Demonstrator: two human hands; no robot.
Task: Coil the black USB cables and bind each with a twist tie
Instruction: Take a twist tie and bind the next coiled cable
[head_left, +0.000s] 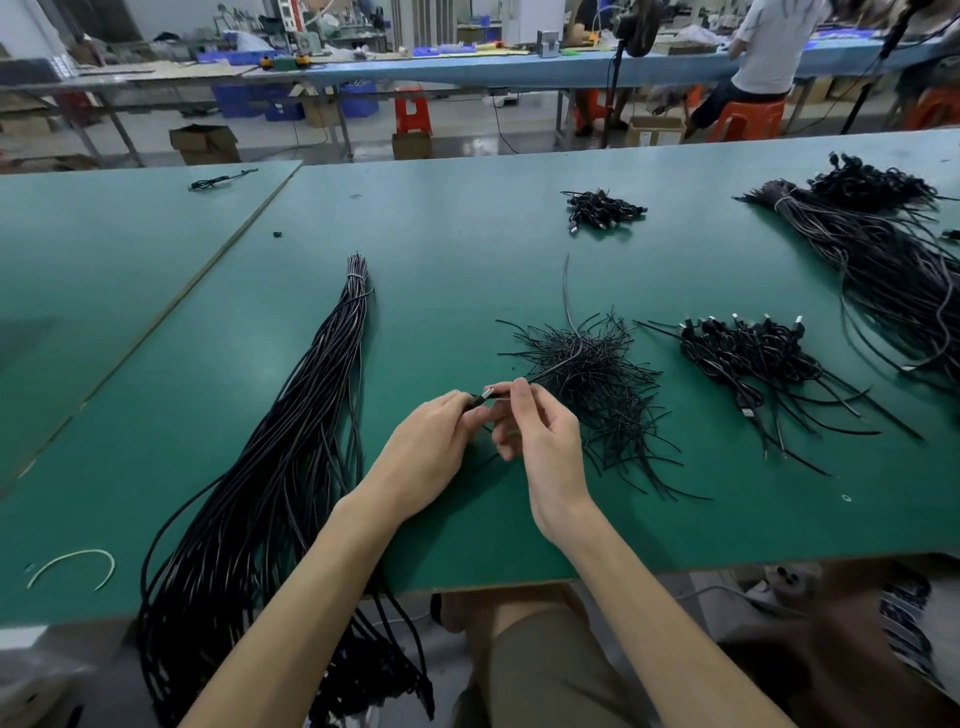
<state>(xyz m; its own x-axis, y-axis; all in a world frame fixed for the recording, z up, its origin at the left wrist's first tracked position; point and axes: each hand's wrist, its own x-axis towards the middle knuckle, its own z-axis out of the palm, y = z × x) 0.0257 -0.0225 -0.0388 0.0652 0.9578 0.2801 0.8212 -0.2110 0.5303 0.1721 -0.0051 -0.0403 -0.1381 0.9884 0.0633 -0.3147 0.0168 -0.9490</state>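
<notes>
Head view: left hand (431, 441) and right hand (540, 431) both pinch one USB cable (567, 296) at its plug, above worktop (467, 249). Tail crosses twist-tie pile (597, 384). Risk: coiling may drag ties along, snagging and scattering them

This is a factory workshop floor set up for hand assembly. Long benches (441, 260) with green mat tops run in rows, and black cables lie on them in bulk: a long loose bundle (291, 467), a heap of short twist ties (587, 374), piles of coiled cables (753, 353). Behind stands a blue-topped bench (467, 68) with blue plastic bins (358, 100) beneath, cardboard boxes (203, 144) and red stools (413, 110) on the floor, and another person (769, 52) seated at work.
</notes>
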